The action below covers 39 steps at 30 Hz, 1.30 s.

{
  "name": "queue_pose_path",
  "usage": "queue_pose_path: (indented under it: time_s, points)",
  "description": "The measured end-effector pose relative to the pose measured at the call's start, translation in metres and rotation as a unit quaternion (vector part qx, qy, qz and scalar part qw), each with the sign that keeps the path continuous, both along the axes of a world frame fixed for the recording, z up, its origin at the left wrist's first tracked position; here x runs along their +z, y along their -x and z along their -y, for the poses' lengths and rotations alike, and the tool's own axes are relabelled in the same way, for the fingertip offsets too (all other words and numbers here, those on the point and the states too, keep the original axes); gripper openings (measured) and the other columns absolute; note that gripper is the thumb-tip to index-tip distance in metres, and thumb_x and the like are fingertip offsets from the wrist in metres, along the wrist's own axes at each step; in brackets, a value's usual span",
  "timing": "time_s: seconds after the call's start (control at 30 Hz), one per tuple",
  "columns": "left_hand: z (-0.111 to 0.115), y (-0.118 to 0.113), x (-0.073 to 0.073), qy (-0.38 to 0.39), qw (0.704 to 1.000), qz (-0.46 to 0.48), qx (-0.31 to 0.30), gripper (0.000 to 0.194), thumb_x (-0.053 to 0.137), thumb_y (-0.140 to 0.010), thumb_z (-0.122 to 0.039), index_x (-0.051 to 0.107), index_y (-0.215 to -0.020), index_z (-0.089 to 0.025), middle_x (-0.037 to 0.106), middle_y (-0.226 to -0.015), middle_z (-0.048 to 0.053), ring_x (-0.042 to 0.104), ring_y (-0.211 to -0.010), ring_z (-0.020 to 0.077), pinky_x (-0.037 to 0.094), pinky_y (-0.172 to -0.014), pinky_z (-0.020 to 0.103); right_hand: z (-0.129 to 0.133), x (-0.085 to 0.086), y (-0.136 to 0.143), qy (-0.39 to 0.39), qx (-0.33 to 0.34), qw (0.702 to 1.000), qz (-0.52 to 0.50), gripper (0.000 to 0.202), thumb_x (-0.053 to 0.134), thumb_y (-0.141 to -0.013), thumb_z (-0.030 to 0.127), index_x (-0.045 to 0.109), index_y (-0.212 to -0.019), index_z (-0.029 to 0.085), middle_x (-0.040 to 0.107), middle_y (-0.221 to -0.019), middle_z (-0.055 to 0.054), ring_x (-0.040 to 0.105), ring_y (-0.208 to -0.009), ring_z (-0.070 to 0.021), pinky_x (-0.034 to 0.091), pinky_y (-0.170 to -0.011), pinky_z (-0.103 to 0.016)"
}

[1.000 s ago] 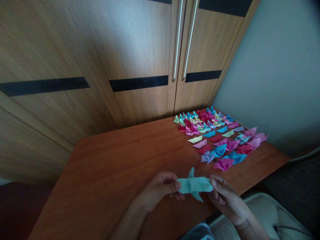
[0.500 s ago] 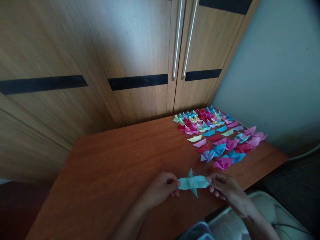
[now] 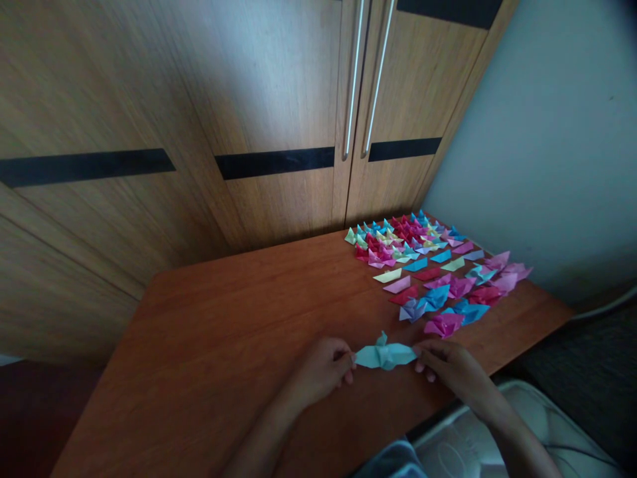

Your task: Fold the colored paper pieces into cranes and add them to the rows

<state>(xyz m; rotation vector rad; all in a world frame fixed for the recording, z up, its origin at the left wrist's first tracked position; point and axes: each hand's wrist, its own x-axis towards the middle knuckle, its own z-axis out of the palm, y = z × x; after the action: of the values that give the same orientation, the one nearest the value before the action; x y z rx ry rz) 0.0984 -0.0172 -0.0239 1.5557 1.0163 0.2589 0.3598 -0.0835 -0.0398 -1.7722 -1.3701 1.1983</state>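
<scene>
Between my two hands is a pale turquoise origami paper figure, with two long flat ends and a small folded point rising from its middle. The thumb and fingers of my left hand pinch its left end. My right hand grips the opposite end in the same kind of pinch. The figure is held level, just above the near part of the table. Just beyond my right hand lies a magenta folded paper piece.
Many colourful folded paper pieces stand in rows at the table's far right corner. Flat folded strips lie in front of them. The wooden table meets a wardrobe behind and a wall at right.
The turquoise figure has tilted and risen slightly. Its lower point, seen hanging towards me before, no longer shows. Both hands keep their pinch on its ends.
</scene>
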Motion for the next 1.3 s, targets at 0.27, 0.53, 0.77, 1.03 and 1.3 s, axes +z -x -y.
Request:
queue_pose_path:
  time_s: [0.27, 0.53, 0.77, 1.03, 1.3]
  points:
    - [0.002, -0.003, 0.012, 0.011, 0.998, 0.053, 0.042, 0.044, 0.039, -0.085, -0.053, 0.059, -0.082, -0.014, 0.061, -0.066, 0.002, 0.051, -0.052, 0.0114, 0.036, -0.049, 0.021, 0.006, 0.009, 0.005, -0.002, -0.047, 0.998, -0.029, 0.045, 0.045, -0.083, 0.057, 0.062, -0.074, 0.016, 0.06, -0.059, -0.001, 0.051, -0.05, -0.0109, 0.033, -0.045, -0.022]
    - [0.004, -0.027, 0.01, -0.109, 0.994, 0.011, 0.023, 0.036, 0.047, -0.082, -0.047, 0.063, -0.082, -0.015, 0.061, -0.075, 0.003, 0.052, -0.067, 0.0151, 0.035, -0.058, 0.024, -0.001, 0.005, 0.023, -0.019, -0.064, 0.997, -0.029, 0.046, 0.054, -0.076, 0.058, 0.064, -0.094, 0.016, 0.059, -0.057, 0.0, 0.049, -0.046, -0.0123, 0.035, -0.043, -0.024]
    - [0.003, -0.033, 0.008, 0.157, 0.963, 0.217, 0.03, 0.028, 0.06, -0.077, -0.039, 0.062, -0.083, -0.012, 0.064, -0.074, 0.004, 0.054, -0.062, 0.0115, 0.039, -0.06, 0.023, 0.005, 0.01, 0.037, -0.006, -0.136, 0.932, -0.335, 0.029, 0.065, -0.074, 0.045, 0.059, -0.075, 0.017, 0.052, -0.063, 0.001, 0.043, -0.052, -0.0078, 0.03, -0.043, -0.019]
    - [0.005, -0.024, 0.003, 0.262, 0.922, 0.277, 0.062, 0.03, 0.069, -0.072, -0.038, 0.062, -0.082, -0.012, 0.066, -0.073, 0.004, 0.056, -0.061, 0.0096, 0.038, -0.061, 0.022, 0.012, 0.01, 0.031, 0.012, -0.159, 0.85, -0.502, 0.026, 0.068, -0.076, 0.035, 0.052, -0.066, 0.016, 0.037, -0.059, 0.005, 0.027, -0.049, -0.004, 0.025, -0.042, -0.015]
    - [0.008, -0.033, 0.006, 0.165, 0.965, 0.203, 0.028, 0.032, 0.061, -0.076, -0.043, 0.064, -0.083, -0.011, 0.066, -0.074, 0.004, 0.053, -0.061, 0.0099, 0.035, -0.056, 0.021, 0.017, 0.004, 0.0, -0.038, -0.264, 0.939, -0.218, 0.032, 0.067, -0.072, 0.047, 0.059, -0.079, 0.017, 0.048, -0.063, 0.002, 0.039, -0.051, -0.0071, 0.032, -0.042, -0.017]
